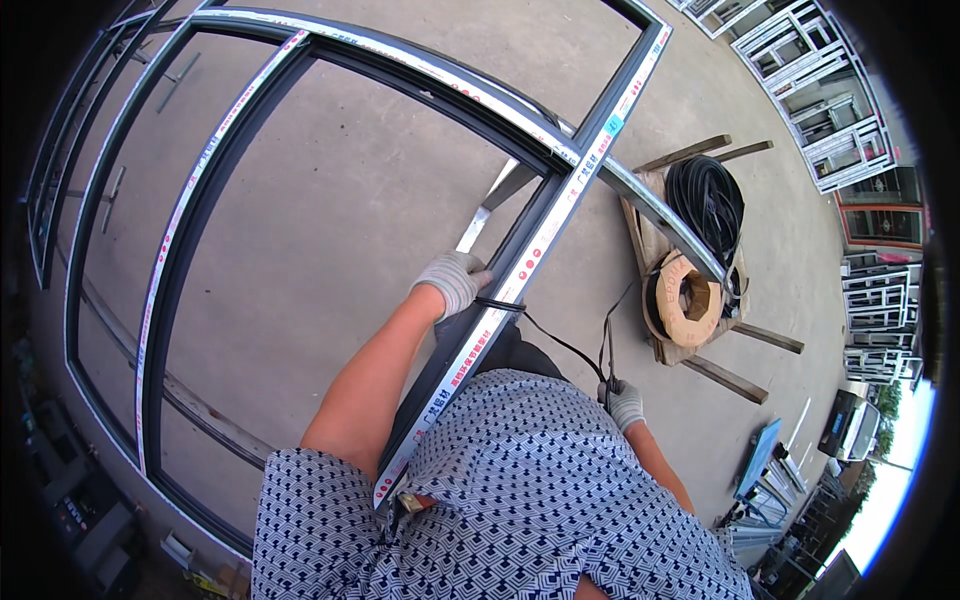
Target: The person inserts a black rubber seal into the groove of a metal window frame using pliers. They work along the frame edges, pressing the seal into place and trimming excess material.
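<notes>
A large aluminium window frame [540, 243], dark inside with printed protective film, stands slanted in front of me. My left hand [452, 282], in a pale knit glove, is closed at the inner edge of its near bar, fingertips on the dark profile. Beside those fingers, a black rubber strip [563, 343] crosses the bar and runs right to my right hand [625, 405]. That gloved hand is closed around the strip, low at my right side. From there the strip also leads up toward a cardboard spool [690, 298]. Whether the right hand holds anything else is hard to make out.
A wooden stand [742, 375] with projecting bars carries the spool and a coil of black strip [706, 200]. More framework extends left. Stacked metal frames [815, 95] line the right side. A blue panel [758, 458] and metal lengths lie at lower right on the concrete floor [290, 260].
</notes>
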